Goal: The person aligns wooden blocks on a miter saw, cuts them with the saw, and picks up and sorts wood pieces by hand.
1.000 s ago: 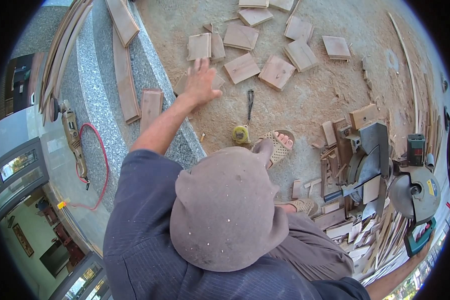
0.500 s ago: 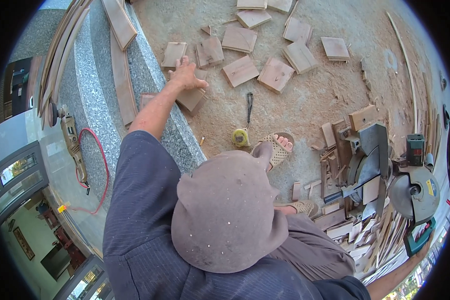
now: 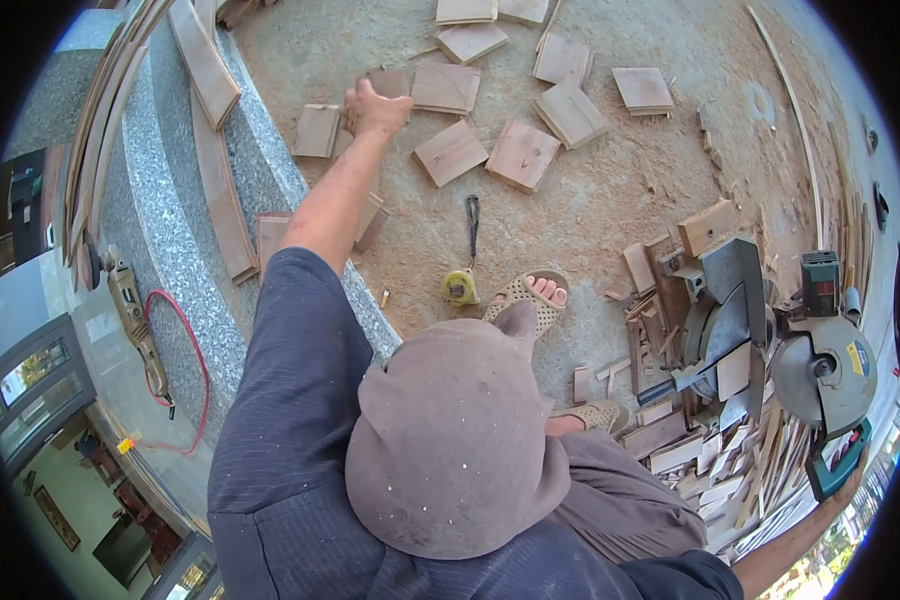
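My left hand [image 3: 375,110] reaches far forward over a small wooden board [image 3: 390,82] on the dusty ground. Its thumb and fingers are spread across the near part of that board, and whether they press on it is hidden. Similar short boards lie around it: one [image 3: 316,131] to the left, one [image 3: 446,88] to the right and one [image 3: 450,153] nearer. Partly behind my left forearm sits another board [image 3: 371,222]. At the far right, my right hand [image 3: 850,482] is closed around the green handle [image 3: 838,462] of a miter saw [image 3: 822,375], whose blade is raised.
A yellow tape measure [image 3: 459,287] lies before my sandalled foot [image 3: 530,300]. Several offcuts [image 3: 705,465] are heaped around the saw base. Along the left run grey stone steps [image 3: 165,200] with long planks [image 3: 220,190] and an angle grinder [image 3: 135,315] with a red cord.
My left hand has moved forward from the nearer board by the step to the one farther out. The view has shifted slightly. My right hand stays on the saw handle.
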`<action>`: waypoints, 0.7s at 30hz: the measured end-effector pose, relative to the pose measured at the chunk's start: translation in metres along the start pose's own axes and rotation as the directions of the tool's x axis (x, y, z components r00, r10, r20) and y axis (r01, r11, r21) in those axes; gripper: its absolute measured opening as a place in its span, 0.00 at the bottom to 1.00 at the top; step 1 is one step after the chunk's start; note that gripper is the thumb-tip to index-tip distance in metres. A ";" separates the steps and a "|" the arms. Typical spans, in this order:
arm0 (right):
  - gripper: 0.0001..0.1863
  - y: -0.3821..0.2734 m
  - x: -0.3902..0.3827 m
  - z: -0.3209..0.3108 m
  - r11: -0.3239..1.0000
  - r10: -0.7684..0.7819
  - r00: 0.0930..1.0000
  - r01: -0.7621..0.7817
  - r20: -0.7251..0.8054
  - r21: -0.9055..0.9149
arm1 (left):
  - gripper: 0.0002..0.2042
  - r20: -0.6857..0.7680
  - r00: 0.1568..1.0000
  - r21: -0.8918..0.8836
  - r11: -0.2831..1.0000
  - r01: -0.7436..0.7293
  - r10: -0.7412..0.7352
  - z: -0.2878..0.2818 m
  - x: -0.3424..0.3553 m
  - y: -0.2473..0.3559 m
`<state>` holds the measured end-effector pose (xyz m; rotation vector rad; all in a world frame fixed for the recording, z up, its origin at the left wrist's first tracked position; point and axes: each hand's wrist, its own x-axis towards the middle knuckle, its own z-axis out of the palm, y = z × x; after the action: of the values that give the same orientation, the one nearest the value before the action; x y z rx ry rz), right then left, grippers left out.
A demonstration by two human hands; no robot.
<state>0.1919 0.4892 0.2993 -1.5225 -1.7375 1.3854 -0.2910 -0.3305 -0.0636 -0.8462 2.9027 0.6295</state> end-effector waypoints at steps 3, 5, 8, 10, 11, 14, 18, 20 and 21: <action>0.30 0.002 0.009 -0.014 0.999 0.041 0.999 -0.041 -0.002 0.007 | 0.31 0.048 0.857 0.106 0.851 -0.514 0.512 0.006 0.008 0.020; 0.26 0.004 0.019 -0.027 1.000 0.019 0.999 -0.019 -0.033 0.018 | 0.30 0.152 0.880 0.080 0.882 -0.464 0.449 0.018 -0.007 0.048; 0.25 0.011 0.032 -0.054 0.994 -0.035 0.994 0.045 0.101 -0.095 | 0.31 0.185 0.887 0.113 0.888 -0.447 0.423 0.042 -0.049 0.075; 0.25 0.013 0.031 -0.050 0.991 -0.034 0.993 0.048 0.109 -0.129 | 0.33 0.114 0.880 0.191 0.859 -0.475 0.461 0.046 -0.064 0.089; 0.25 0.012 0.028 -0.043 0.994 -0.023 0.997 0.031 0.073 -0.108 | 0.35 0.209 0.836 0.210 0.812 -0.545 0.508 0.047 -0.065 0.094; 0.25 0.003 0.009 -0.008 0.999 0.041 0.998 -0.041 -0.051 0.005 | 0.38 0.326 0.808 0.240 0.784 -0.573 0.491 0.050 -0.065 0.107; 0.25 0.008 0.025 -0.036 0.999 -0.006 1.000 0.004 -0.031 -0.040 | 0.36 0.383 0.810 0.281 0.780 -0.559 0.443 0.054 -0.060 0.106; 0.24 0.009 0.032 -0.051 0.998 -0.037 0.999 0.035 -0.020 -0.057 | 0.34 0.376 0.809 0.302 0.766 -0.567 0.451 0.051 -0.053 0.093; 0.24 0.010 0.033 -0.054 0.996 -0.045 0.998 0.047 0.035 -0.078 | 0.33 0.364 0.811 0.325 0.754 -0.571 0.457 0.048 -0.047 0.081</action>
<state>0.2318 0.5395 0.3034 -1.4982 -1.8558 1.3418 -0.2964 -0.2253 -0.0697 0.1125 2.8346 0.0878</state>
